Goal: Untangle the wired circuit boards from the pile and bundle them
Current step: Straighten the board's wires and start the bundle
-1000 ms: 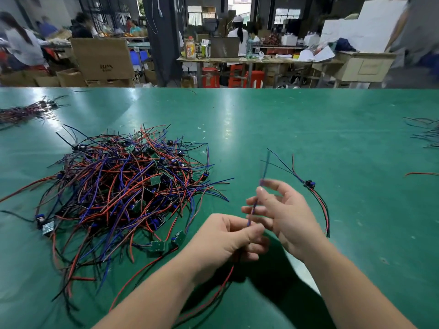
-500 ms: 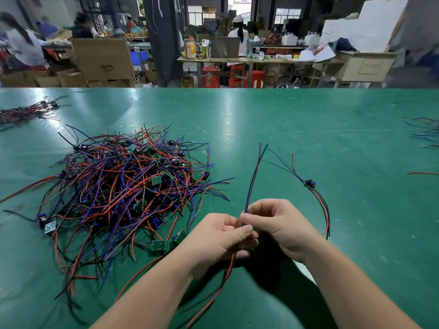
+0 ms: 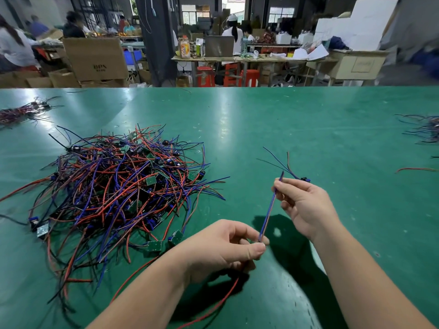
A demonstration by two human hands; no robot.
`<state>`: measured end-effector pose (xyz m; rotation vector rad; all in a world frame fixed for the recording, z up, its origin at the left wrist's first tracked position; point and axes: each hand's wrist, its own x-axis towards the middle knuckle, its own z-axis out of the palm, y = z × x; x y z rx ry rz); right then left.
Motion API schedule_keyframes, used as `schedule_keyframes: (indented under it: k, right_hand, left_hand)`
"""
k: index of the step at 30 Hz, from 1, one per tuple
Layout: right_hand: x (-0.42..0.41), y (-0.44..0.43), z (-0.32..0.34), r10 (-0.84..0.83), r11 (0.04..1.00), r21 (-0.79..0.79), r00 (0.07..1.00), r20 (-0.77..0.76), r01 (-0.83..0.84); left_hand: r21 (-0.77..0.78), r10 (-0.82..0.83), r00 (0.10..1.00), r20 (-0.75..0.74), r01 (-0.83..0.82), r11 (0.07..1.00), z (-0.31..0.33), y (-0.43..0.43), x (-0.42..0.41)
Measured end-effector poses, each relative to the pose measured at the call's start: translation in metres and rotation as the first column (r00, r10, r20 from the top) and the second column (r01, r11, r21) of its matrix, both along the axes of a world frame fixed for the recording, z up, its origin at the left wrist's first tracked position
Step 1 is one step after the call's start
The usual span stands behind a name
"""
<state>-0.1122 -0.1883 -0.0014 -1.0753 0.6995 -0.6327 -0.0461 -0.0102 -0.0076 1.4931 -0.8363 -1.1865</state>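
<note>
Head view: the green table [image 3: 308, 129] fills the frame below the workshop background. The pile of wired circuit boards [image 3: 118, 186] sits left of centre. Its red, blue and black leads are heavily interlaced, with small green boards showing through.

My left hand [image 3: 221, 250], lower centre, pinches the bottom end of a blue-and-red wire pair [image 3: 269, 210] between thumb and forefinger, the other fingers curled under. My right hand [image 3: 306, 207], right of centre, pinches the top end of the same pair at the fingertips. The pair runs straight between the two hands, above the table. A red lead [image 3: 213, 305] trails from beneath the left hand toward the bottom edge. One separated unit [image 3: 305, 179] lies just behind the right hand.

Assessment: light goods. The leads are limp and prone to snag; the boards are rigid and their joints likely fragile. They are best taken by the leads close to the board and eased out, not jerked by the free ends.

Not established:
- whether the left hand conceals a board;
- the part of the separated unit hidden behind the right hand;
- the content of the wire heaps at upper left [image 3: 21, 112] and at the right edge [image 3: 425, 129], the latter cut off.
</note>
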Motion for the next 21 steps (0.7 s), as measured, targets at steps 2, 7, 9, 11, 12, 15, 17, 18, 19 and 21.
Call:
schedule_keyframes:
  k: [2, 7, 9, 11, 12, 15, 17, 18, 19, 21]
  right_hand:
    - [0.002, 0.000, -0.002, -0.041, 0.999, -0.023, 0.999, -0.002, 0.041]
    - [0.004, -0.001, -0.001, -0.104, 0.995, -0.011, 0.994, -0.019, 0.104]
    - [0.003, -0.003, -0.001, -0.069, 0.993, 0.097, 0.997, -0.033, 0.072]
    - [0.002, -0.003, -0.002, 0.053, 0.984, 0.171, 0.996, -0.076, -0.040]
    - [0.001, -0.003, -0.003, 0.141, 0.979, 0.162, 0.983, -0.116, -0.121]
    - [-0.004, 0.004, -0.006, 0.392, 0.920, 0.077, 0.890, -0.232, -0.385]
    - [-0.006, 0.011, -0.007, 0.509, 0.857, 0.054, 0.827, -0.241, -0.512]
    - [-0.006, 0.015, -0.007, 0.559, 0.826, 0.054, 0.801, -0.213, -0.562]
    - [-0.005, 0.019, -0.007, 0.592, 0.805, 0.061, 0.791, -0.154, -0.591]
    - [-0.001, 0.028, -0.008, 0.591, 0.804, 0.074, 0.807, 0.005, -0.589]
  left_hand:
    - [-0.021, -0.050, 0.999, 0.005, 0.050, 0.999, -0.001, 0.002, 0.001]
    - [-0.083, -0.052, 0.999, 0.006, 0.053, 0.995, 0.001, 0.005, 0.002]
    - [-0.101, 0.002, 1.000, -0.020, -0.004, 0.995, 0.000, 0.004, 0.004]
    - [-0.165, 0.102, 0.986, -0.132, -0.124, 0.978, 0.001, 0.004, 0.006]
    - [-0.210, 0.172, 0.963, -0.210, -0.216, 0.953, 0.001, 0.003, 0.006]
    - [-0.319, 0.351, 0.831, -0.431, -0.504, 0.802, 0.007, -0.001, 0.009]
    - [-0.363, 0.419, 0.745, -0.520, -0.636, 0.681, 0.007, -0.002, 0.013]
    - [-0.375, 0.449, 0.719, -0.530, -0.674, 0.637, 0.005, -0.002, 0.015]
    - [-0.379, 0.479, 0.704, -0.525, -0.696, 0.609, 0.005, -0.002, 0.015]
    - [-0.399, 0.554, 0.710, -0.434, -0.703, 0.589, -0.001, -0.005, 0.015]
